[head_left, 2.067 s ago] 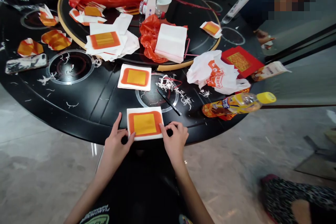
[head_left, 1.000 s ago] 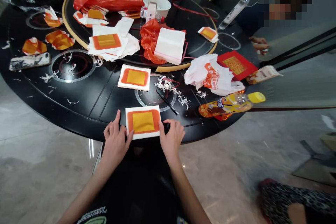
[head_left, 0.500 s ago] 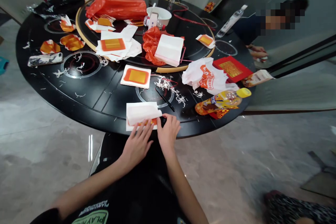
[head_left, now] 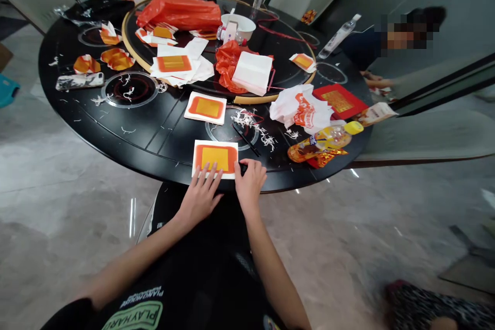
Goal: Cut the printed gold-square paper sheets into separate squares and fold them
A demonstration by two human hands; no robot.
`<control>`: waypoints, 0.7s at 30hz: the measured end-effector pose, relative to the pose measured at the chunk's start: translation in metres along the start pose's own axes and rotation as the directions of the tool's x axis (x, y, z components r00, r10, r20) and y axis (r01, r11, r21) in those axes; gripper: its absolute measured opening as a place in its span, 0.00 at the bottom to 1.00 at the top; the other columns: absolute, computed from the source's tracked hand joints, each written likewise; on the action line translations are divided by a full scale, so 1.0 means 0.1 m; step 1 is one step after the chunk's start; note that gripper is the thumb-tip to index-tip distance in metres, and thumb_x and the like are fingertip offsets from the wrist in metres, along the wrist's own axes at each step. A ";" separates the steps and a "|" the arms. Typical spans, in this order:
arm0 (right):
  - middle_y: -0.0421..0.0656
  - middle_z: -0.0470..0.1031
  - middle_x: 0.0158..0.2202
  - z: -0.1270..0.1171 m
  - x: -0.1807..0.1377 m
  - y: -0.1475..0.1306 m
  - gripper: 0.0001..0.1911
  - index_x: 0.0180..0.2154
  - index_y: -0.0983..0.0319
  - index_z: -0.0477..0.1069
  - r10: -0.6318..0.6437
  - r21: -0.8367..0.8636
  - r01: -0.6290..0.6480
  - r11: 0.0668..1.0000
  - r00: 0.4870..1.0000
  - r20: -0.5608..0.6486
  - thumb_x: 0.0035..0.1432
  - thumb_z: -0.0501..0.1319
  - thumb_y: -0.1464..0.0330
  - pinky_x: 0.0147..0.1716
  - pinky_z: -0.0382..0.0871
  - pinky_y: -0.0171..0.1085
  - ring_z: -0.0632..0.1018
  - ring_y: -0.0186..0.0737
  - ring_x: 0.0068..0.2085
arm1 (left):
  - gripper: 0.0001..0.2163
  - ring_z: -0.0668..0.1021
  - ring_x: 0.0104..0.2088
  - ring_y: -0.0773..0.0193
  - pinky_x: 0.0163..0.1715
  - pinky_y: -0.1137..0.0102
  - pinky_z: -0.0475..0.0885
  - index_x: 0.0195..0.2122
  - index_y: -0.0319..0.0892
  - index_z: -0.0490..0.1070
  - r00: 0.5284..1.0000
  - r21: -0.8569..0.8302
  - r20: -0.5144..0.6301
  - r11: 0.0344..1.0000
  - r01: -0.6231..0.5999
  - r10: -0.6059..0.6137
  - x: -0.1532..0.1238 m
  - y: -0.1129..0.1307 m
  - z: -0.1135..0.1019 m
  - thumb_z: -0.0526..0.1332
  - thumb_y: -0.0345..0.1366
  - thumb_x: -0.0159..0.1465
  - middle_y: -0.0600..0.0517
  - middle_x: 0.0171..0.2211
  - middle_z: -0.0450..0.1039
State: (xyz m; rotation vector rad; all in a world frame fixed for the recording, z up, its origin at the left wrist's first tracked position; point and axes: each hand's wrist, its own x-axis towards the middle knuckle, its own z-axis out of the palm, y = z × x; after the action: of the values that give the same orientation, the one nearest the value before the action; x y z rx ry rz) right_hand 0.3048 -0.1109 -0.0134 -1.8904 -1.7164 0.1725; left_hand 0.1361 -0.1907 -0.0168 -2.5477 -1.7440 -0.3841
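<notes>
A sheet of joss paper (head_left: 215,153), white with an orange border and a gold rectangle, lies flat at the table's near edge. My left hand (head_left: 201,193) rests on its lower part with the fingers spread. At the sheet's right edge is my right hand (head_left: 250,183), thumb against the paper and fingers curled over a small black thing (head_left: 243,168), mostly hidden. A stack of similar joss paper (head_left: 206,108) sits just beyond. A thin black pen-like stick (head_left: 246,140) lies beside white paper shreds (head_left: 244,119).
A drink bottle with a yellow cap (head_left: 327,143) and a white plastic bag (head_left: 301,108) lie to the right. Farther back, a turntable carries a red bag (head_left: 180,12), a white bowl (head_left: 242,26) and more paper. A phone (head_left: 80,81) lies left. A person sits at right.
The white sheet that was curled over the joss paper no longer covers it, and the orange and gold face now shows. Both hands stay at the sheet; the view has shifted slightly.
</notes>
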 end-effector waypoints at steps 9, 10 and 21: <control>0.54 0.61 0.77 -0.12 -0.54 0.08 0.34 0.77 0.62 0.55 -0.577 0.143 0.559 0.816 0.789 0.208 0.77 0.55 0.57 0.72 0.62 0.57 0.64 0.54 0.76 | 0.34 0.49 0.79 0.38 0.77 0.41 0.55 0.80 0.43 0.52 0.999 0.012 0.020 0.999 -0.034 0.033 -0.05 -0.03 0.03 0.61 0.40 0.76 0.43 0.80 0.41; 0.54 0.59 0.77 -0.14 -0.61 0.14 0.37 0.78 0.62 0.52 -0.575 0.121 0.563 0.817 0.790 0.213 0.76 0.56 0.57 0.73 0.62 0.58 0.63 0.54 0.77 | 0.33 0.50 0.79 0.38 0.77 0.42 0.56 0.80 0.43 0.53 0.999 0.016 0.011 0.999 -0.036 0.035 -0.07 -0.03 0.03 0.60 0.40 0.76 0.44 0.80 0.42; 0.40 0.88 0.51 -0.29 -0.77 0.39 0.23 0.52 0.50 0.83 -0.569 0.097 0.563 0.821 0.821 0.052 0.77 0.49 0.71 0.54 0.74 0.47 0.88 0.40 0.50 | 0.23 0.77 0.67 0.55 0.64 0.58 0.76 0.68 0.47 0.73 0.906 -0.283 -0.395 0.919 -0.276 0.151 -0.34 -0.38 0.07 0.54 0.23 0.76 0.47 0.60 0.81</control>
State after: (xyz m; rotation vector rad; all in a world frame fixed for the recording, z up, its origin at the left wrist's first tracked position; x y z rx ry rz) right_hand 0.3397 -0.1935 -0.0299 -1.2508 -2.2119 0.0770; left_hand 0.0911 -0.2070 -0.0354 -2.6142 -1.3379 -1.1464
